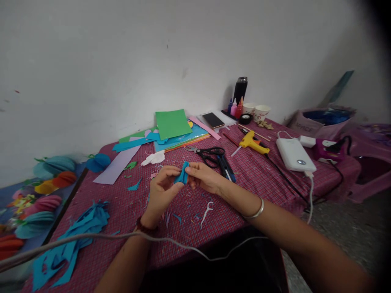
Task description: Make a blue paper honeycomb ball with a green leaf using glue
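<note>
A small folded piece of blue paper [182, 174] is held between both hands above the middle of the table. My left hand [161, 189] pinches its left side with thumb and fingers. On the other side, my right hand [203, 177] grips the paper's right edge, its fingers closed. Just beyond the hands lie black-handled scissors [209, 154] and a dark blue utility knife [226, 167]. Tiny paper scraps are scattered beneath, beside a white floss pick [207, 213]. Cut blue paper offcuts [82, 228] lie in a heap at the left.
A white cable [171, 241] crosses in front of my forearms. A yellow glue gun [253, 143] and a white power bank [295, 154] lie at the right. Green paper [173, 124] rests at the back; a black bottle [240, 88] stands near cups. Colourful paper ornaments [39, 203] sit left.
</note>
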The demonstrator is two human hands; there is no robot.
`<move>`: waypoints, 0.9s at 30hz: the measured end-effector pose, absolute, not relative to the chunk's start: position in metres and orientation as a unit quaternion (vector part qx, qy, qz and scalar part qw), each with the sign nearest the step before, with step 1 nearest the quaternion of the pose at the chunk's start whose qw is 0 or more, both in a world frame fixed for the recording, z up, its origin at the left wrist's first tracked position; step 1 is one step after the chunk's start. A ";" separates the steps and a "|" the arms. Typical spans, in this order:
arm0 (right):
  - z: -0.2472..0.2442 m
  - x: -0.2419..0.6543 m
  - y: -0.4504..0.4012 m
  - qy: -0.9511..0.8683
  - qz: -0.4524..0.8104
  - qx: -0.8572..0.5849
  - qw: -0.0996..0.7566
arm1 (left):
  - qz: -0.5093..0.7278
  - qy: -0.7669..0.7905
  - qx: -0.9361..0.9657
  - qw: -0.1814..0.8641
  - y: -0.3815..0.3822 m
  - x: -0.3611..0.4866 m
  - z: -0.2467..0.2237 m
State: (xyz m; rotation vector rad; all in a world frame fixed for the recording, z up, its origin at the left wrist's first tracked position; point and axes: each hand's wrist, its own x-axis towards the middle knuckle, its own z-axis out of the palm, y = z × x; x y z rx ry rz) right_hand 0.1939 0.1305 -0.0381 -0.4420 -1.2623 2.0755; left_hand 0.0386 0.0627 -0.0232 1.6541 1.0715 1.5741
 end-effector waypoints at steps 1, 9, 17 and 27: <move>-0.038 0.195 0.130 -0.487 0.794 -0.165 0.325 | 0.596 0.407 0.622 0.303 0.063 0.039 -0.023; -0.036 0.197 0.127 -0.524 0.787 -0.148 0.289 | 0.596 0.420 0.619 0.292 0.066 0.042 -0.024; -0.035 0.195 0.126 -0.556 0.751 -0.169 0.315 | 0.609 0.441 0.552 0.360 0.068 0.043 -0.031; -0.033 0.191 0.124 -0.602 0.702 -0.226 0.306 | 0.648 0.448 0.444 0.427 0.079 0.044 -0.045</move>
